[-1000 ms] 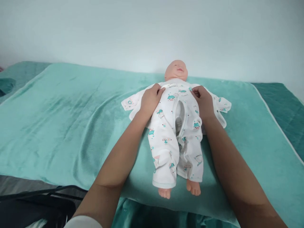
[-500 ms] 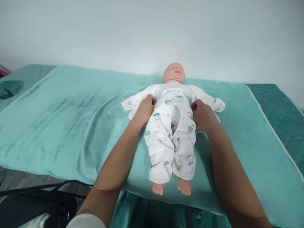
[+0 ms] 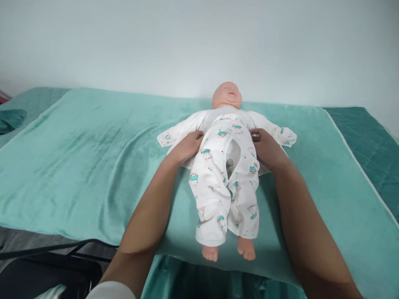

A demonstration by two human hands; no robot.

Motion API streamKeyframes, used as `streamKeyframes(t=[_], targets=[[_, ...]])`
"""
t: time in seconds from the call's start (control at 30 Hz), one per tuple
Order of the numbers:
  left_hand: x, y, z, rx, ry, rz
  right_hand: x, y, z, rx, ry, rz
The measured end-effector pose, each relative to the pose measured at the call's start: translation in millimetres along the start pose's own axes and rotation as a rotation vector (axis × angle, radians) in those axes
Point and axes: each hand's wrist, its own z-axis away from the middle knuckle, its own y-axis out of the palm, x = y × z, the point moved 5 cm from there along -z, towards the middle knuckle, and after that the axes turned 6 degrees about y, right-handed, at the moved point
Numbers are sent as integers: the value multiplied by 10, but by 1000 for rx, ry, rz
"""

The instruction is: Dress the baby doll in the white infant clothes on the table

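Observation:
A baby doll lies on its back with its head toward the wall. It wears white printed baby pants with an open crotch, pulled up over its belly. Under them is a white long-sleeved baby top, its sleeves spread out to both sides. My left hand is at the left side of the pants by the waist, fingers closed against the cloth. On the opposite side my right hand has its fingers curled at the pants' edge. Both sets of fingertips are partly hidden. The doll's bare feet stick out of the pant legs.
A light green plush cover spreads under the doll, with darker green quilted cloth at the right end. A pale wall rises behind. At lower left stands a black object with a bar.
My left hand has slid slightly left and flattened a little beside the pants. The fingers of my right hand look a bit less bent. The doll's feet appear slightly nearer.

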Motion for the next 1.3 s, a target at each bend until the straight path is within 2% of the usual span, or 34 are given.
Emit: streamKeyframes(t=[0.17,0.27,0.47,0.7,0.8,0.9,0.97,1.03,1.1,1.17,1.23,1.3], targets=[[23,117,40,13,-80,325,6,52,34,23,-66,-95],[25,167,53,23,-116,445,10,80,53,39,-103,-108],[42,169,32,-20,-149,488,17,133,43,143,-176,-113],[54,173,22,-61,-103,558,22,151,48,183,-216,-175],[68,144,30,-95,-121,507,-5,138,31,163,-203,-174],[59,94,26,-108,-112,409,-66,61,-14,51,-121,-116],[31,50,20,-111,-66,272,-78,-22,-28,-54,-97,-10],[-7,-2,24,-143,-14,81,-59,-81,-22,-97,-108,128],[-48,-42,41,-191,29,-82,-45,-82,-5,-24,-116,224],[-88,-64,66,-239,67,-167,-60,-48,17,106,-91,221],[-115,-75,88,-283,94,-178,-92,-9,33,200,-37,143],[-108,-77,93,-314,92,-118,-112,26,40,229,2,52]])
